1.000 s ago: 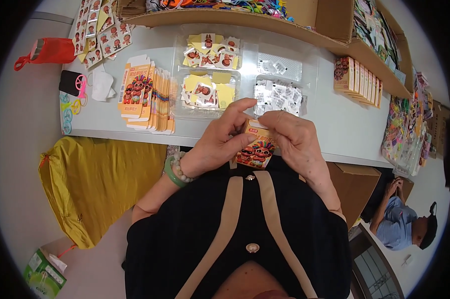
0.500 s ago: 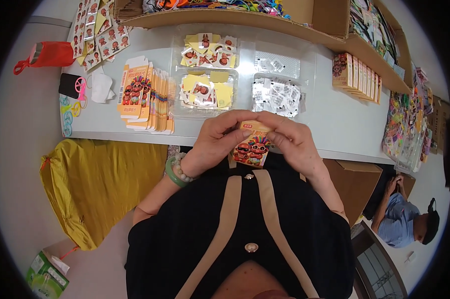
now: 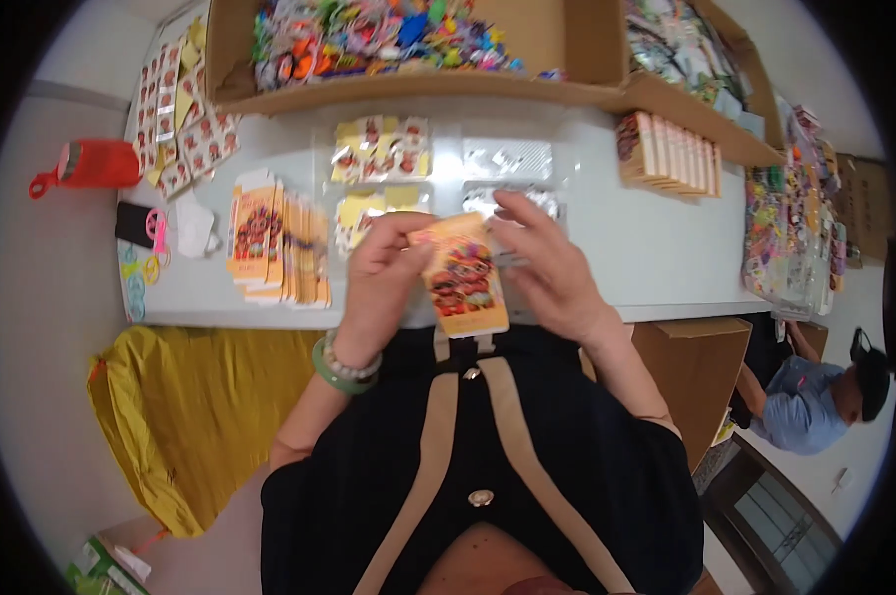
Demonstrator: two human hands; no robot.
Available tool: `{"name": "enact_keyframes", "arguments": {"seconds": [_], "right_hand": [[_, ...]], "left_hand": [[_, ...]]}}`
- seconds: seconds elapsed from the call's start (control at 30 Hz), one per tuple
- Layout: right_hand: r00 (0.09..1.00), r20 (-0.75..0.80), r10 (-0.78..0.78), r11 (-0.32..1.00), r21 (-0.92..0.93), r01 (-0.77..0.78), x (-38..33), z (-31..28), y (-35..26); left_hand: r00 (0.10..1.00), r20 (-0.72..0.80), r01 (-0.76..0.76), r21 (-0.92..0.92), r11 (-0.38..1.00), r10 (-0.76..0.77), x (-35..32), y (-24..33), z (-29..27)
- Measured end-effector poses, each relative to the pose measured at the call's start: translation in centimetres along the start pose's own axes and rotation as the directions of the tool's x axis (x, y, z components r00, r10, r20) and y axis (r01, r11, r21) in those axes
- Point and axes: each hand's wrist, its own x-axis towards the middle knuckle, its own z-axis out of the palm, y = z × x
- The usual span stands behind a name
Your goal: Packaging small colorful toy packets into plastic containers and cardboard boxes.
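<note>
A small orange carton point(image 3: 468, 297) with cartoon figures on its front is upright before my chest, slightly blurred. My left hand point(image 3: 377, 283) grips it at the upper left, thumb on the front. My right hand point(image 3: 552, 273) is off to the carton's right, fingers apart and nothing seen in them. Beyond my hands stands a clear plastic tray point(image 3: 448, 149) with compartments of picture cards point(image 3: 381, 149) on yellow backing and small white-and-silver packets point(image 3: 507, 159); my hands and the carton partly cover its nearer compartments.
Left on the table lies a stack of flat orange cartons point(image 3: 260, 238), near sticker sheets point(image 3: 166, 109) and a red bottle point(image 3: 101, 164). At the back, a cardboard box point(image 3: 418, 94) holds colourful trinkets. Filled-out cartons point(image 3: 671, 159) stand in a row at right. A person point(image 3: 805, 402) sits far right.
My right hand has come off the carton and its fingers have spread. The carton has tilted and stays in my left hand. The whole view has shifted, showing more of the trinket box.
</note>
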Motion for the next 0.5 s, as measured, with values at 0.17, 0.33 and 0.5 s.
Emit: {"name": "enact_keyframes", "arguments": {"seconds": [0.17, 0.33, 0.5], "right_hand": [[0.902, 0.042, -0.429, 0.856, -0.299, 0.421, 2.0, -0.6, -0.1], [0.999, -0.044, 0.016, 0.995, 0.096, -0.011, 2.6, -3.1, -0.7], [0.853, 0.446, 0.270, 0.953, -0.249, -0.172, 5.6, -5.7, -2.9]], "left_hand": [[0.978, -0.021, 0.191, -0.290, 0.938, -0.206, 1.4, 1.8, 0.7], [0.954, 0.297, -0.077, 0.101, 0.992, 0.043, 3.3, 4.1, 0.2], [0.898, 0.433, 0.094, -0.033, 0.995, -0.070, 5.0, 3.7, 1.5]]}}
